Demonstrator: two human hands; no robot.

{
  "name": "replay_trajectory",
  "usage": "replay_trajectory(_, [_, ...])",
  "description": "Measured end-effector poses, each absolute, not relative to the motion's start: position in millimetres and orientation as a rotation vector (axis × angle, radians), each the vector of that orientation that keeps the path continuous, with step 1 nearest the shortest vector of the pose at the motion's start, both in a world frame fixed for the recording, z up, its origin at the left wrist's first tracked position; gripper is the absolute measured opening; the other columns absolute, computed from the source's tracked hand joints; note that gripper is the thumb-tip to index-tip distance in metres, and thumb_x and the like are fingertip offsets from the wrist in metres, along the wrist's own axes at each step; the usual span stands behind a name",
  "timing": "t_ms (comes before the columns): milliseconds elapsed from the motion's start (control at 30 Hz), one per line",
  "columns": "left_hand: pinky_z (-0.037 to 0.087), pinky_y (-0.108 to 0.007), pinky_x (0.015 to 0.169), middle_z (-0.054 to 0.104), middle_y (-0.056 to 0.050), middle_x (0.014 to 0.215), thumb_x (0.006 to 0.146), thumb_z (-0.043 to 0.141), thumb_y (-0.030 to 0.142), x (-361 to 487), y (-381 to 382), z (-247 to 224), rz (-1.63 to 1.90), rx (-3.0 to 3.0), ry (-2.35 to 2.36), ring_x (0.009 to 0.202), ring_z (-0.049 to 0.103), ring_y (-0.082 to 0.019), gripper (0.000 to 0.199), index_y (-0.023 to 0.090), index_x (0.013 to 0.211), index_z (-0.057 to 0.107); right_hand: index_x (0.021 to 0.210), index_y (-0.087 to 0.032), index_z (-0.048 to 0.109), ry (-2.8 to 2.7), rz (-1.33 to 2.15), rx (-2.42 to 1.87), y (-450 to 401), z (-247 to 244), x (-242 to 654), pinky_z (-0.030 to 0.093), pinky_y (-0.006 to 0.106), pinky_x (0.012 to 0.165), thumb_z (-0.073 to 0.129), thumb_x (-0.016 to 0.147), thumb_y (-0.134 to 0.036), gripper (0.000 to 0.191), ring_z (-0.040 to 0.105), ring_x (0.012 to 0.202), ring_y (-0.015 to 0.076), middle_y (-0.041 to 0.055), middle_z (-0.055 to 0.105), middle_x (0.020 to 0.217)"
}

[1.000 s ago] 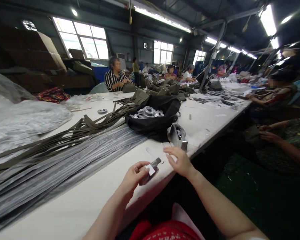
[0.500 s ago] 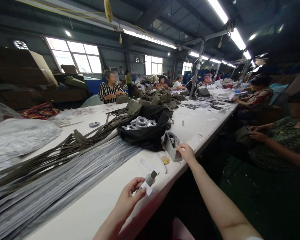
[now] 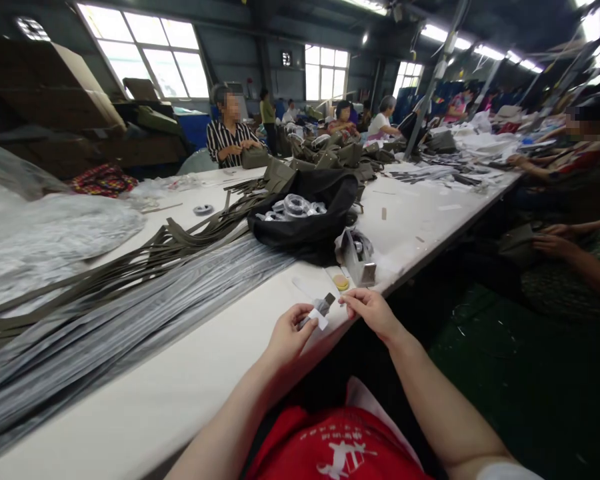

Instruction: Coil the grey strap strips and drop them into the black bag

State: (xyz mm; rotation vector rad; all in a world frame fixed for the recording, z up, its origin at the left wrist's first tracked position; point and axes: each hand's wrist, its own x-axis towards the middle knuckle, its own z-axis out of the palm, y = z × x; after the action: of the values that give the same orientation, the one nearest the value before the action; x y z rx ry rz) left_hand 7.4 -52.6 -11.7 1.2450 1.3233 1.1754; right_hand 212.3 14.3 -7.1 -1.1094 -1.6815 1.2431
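My left hand (image 3: pixel 294 333) is closed around a dark strap end (image 3: pixel 329 299) wrapped in clear plastic, with a white paper tag (image 3: pixel 321 319) beside my thumb. Just to its right, my right hand (image 3: pixel 373 310) pinches a small piece of tape at its fingertips, hard to make out and close to the strap end. Behind my right hand stands a tape dispenser (image 3: pixel 366 272) in a clear plastic cover. A round yellow-rimmed disc (image 3: pixel 341 282) lies on the table in front of the dispenser.
A black bag (image 3: pixel 300 237) holds several wrapped rolls (image 3: pixel 296 207). Long plastic-wrapped straps (image 3: pixel 130 310) and olive strips (image 3: pixel 150 253) run along the left of the white table (image 3: pixel 180 393). Co-workers sit around the table; one in a striped shirt (image 3: pixel 220 141) handles an olive pouch.
My right hand has left the tape dispenser and come back beside my left hand. The left hand still holds the wrapped strap. My view has tilted downward, showing a red apron.
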Motion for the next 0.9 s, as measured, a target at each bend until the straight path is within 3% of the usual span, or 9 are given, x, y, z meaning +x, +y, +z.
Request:
replay_trajectory(167, [0.047, -0.032, 0.087, 0.07, -0.007, 0.096, 0.072, 0.068, 0.03, 9.6, -52.8, -14.2, 1.202, 1.294, 1.36, 0.092, 0.063, -0.022, 0.026, 0.016, 0.095, 0.065, 0.08, -0.014, 0.068, -1.733, 1.555, -0.851, -14.2, -1.4, 183.8, 0.039, 0.022, 0.054, 0.061, 0.083, -0.043, 0.029, 0.049, 0.048, 0.0094, -0.0038, 0.056, 0.051])
replay_trajectory(467, [0.047, -0.031, 0.083, 0.07, -0.006, 0.091, 0.077, 0.063, 0.029, 3.6, -55.6, -17.2, 1.243, 1.312, 1.363, 0.087, 0.064, -0.02, 0.024, 0.015, 0.096, 0.062, 0.071, -0.014, 0.067, -1.799, 1.497, -1.106, -8.0, -25.3, 167.7, 0.031, 0.02, 0.043, 0.061, 0.082, -0.049, 0.036, 0.043, 0.04, 0.0085, -0.005, 0.051, 0.042])
replay_trajectory(600, [0.048, -0.03, 0.076, 0.07, -0.005, 0.081, 0.078, 0.064, 0.04, 6.7, -55.9, -19.9, 1.263, 1.292, 1.395, 0.078, 0.063, -0.019, 0.031, 0.014, 0.095, 0.063, 0.069, -0.015, 0.065, -1.771, 1.559, -1.108, -8.6, -23.0, 164.6, 0.035, 0.021, 0.047, 0.06, 0.082, -0.046, 0.035, 0.047, 0.042, 0.0094, -0.0041, 0.054, 0.045])
replay_trajectory(700, [0.048, -0.03, 0.072, 0.068, -0.004, 0.073, 0.079, 0.062, 0.048, 8.2, -55.9, -19.2, 1.336, 1.225, 1.471, 0.071, 0.063, -0.019, 0.035, 0.014, 0.089, 0.064, 0.07, -0.015, 0.065, -1.802, 1.624, -0.975, -10.2, -20.6, 161.9, 0.044, 0.024, 0.057, 0.058, 0.083, -0.043, 0.031, 0.056, 0.054, 0.0123, -0.001, 0.063, 0.057])
replay_trajectory(900, [0.048, -0.033, 0.077, 0.069, -0.007, 0.083, 0.084, 0.054, 0.055, 9.2, -59.3, -14.6, 1.448, 1.326, 1.572, 0.08, 0.062, -0.023, 0.04, 0.018, 0.092, 0.066, 0.068, -0.015, 0.065, -1.729, 1.511, -0.955, -14.4, -20.5, 146.6, 0.049, 0.028, 0.064, 0.054, 0.083, -0.037, 0.029, 0.061, 0.061, 0.016, 0.0023, 0.066, 0.063])
